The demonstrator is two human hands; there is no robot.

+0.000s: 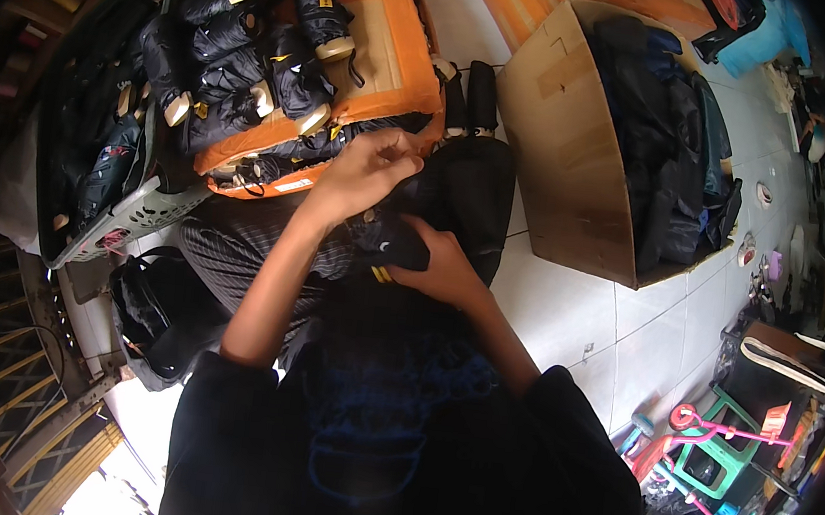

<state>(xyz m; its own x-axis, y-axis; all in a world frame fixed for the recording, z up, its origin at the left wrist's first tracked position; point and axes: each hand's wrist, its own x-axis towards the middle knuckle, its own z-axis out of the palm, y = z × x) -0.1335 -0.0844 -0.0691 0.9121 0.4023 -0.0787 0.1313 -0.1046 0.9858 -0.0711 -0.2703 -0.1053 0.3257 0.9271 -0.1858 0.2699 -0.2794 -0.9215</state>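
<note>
The right hand (pixel 444 266) is wrapped around a small black cloth bundle (pixel 399 244), close to the black shirt (pixel 368 394). The left hand (pixel 366 174) is just past it with curled fingers; I can't tell if they pinch anything. To do this well, I think the right hand should hold snugly but not squash the soft cloth, and the left hand should pull gently. Past the left hand, black folded umbrellas (pixel 296 74) with cream ends lie on an orange-taped box (pixel 388 64). Farther off, right of the right hand, an open cardboard box (pixel 570 143) holds dark cloth (pixel 666 143).
</note>
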